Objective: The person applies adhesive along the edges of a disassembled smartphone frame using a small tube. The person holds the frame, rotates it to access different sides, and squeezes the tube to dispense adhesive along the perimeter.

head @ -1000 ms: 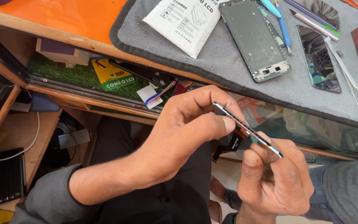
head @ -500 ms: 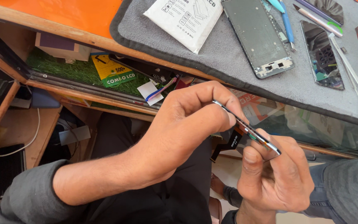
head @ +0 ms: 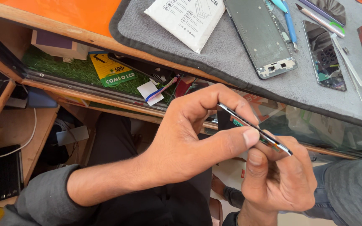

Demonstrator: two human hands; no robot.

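Clearly little has moved in the head view over the last second: the thin phone part (head: 254, 129), seen edge-on as a dark strip with a bright rim, lies at much the same slant between both hands as before, and the left thumb has crept a touch further along its edge, so the work looks like slow fingering along one side and not a shift to a new spot. The left hand (head: 189, 134) is closed around the far-left end, its forefinger curled over the top and its thumb (head: 248, 138) pressed flat against the near edge. The right hand (head: 281, 180) grips the near-right end from below, fingers wrapped tight, thumb upright against the strip. Both hands hold it over the lap, just near of the bench edge. On the grey mat (head: 231, 62) further off lie a bare phone frame (head: 260, 37), a white leaflet (head: 185, 19), a dark screen panel (head: 325, 56), tweezers (head: 352, 71) and a blue tool (head: 290, 25).
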